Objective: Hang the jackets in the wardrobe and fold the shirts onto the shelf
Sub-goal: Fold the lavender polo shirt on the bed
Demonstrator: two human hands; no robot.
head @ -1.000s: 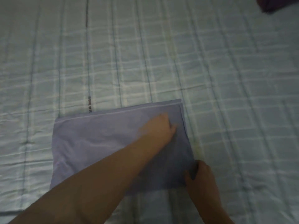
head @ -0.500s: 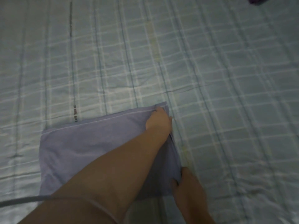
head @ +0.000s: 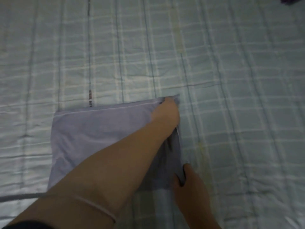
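Two bare arms in shot, almost nothing worn.

The left hand (head: 165, 111) comes off a long bare forearm running up from the lower left of the frame, no sleeve on it. A thin pale band (head: 97, 208) loops round that arm low in the frame, and a dark sleeve edge (head: 24, 225) shows at the bottom left corner. The right hand (head: 191, 187), lower centre-right, is bare too, with no ring or watch visible.

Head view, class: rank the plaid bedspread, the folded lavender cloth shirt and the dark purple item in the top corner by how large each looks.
1. Pale green plaid bedspread
2. Folded lavender cloth shirt
3. Dark purple item, cut off by the frame, so its true extent is unsure.
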